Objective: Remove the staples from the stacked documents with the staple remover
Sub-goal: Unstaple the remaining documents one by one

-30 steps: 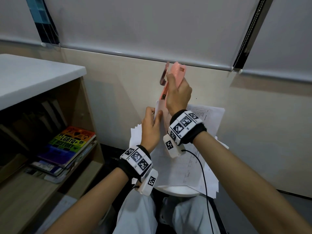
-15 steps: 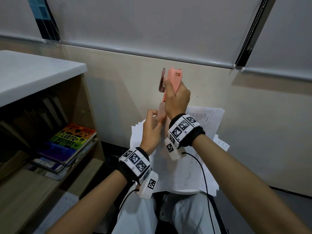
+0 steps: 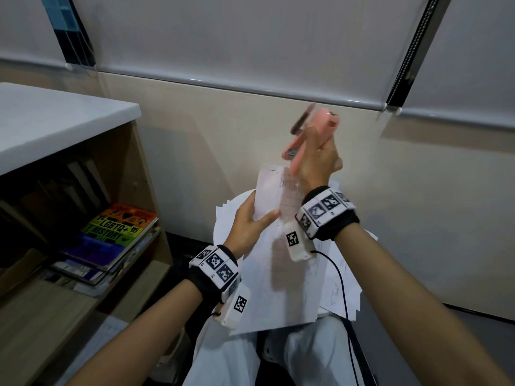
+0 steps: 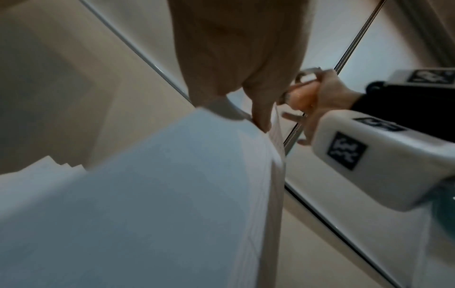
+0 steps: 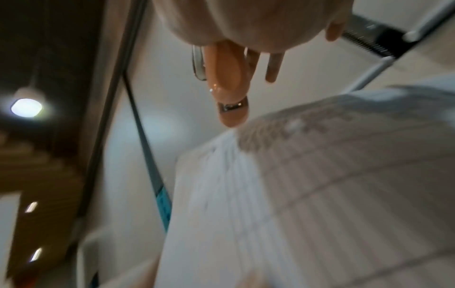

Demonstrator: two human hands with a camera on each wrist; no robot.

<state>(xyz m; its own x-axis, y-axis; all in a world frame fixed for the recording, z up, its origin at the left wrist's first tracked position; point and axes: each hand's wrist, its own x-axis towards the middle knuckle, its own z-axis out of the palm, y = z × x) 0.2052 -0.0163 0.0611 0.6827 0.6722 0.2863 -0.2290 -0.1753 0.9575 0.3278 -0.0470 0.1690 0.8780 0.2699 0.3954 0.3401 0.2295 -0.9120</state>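
- The right hand (image 3: 317, 160) is raised in front of the wall with its wrist bent back, fingers and thumb wrapped round the pink staple remover (image 3: 309, 137) — the tool points up and to the left, its pink tip down at the top edge of the held sheet.
- The left hand (image 3: 248, 227) sits lower, forearm rising from the lap; it pinches the printed sheet (image 3: 274, 196) by its left edge, thumb lying across the front of the paper and fingers behind.
- That sheet stands nearly upright, lifted off the stacked documents (image 3: 281, 288), which lie fanned over a round white surface (image 3: 239, 197) above the person's knees.
- The head view alone shows the surroundings: a wooden shelf (image 3: 83, 288) on the left under a white top, holding a pile of books (image 3: 111, 238) with a rainbow cover uppermost.
- The left wrist view adds the back of the sheet and the left fingertips (image 4: 262, 118) pressed against it, with the right hand gripping the tool just beyond the paper's edge.
- The right wrist view looks along the remover from below — a metal part shows near its rounded pink end, which hangs just above the blurred sheet; whether it touches the paper is hard to tell there.
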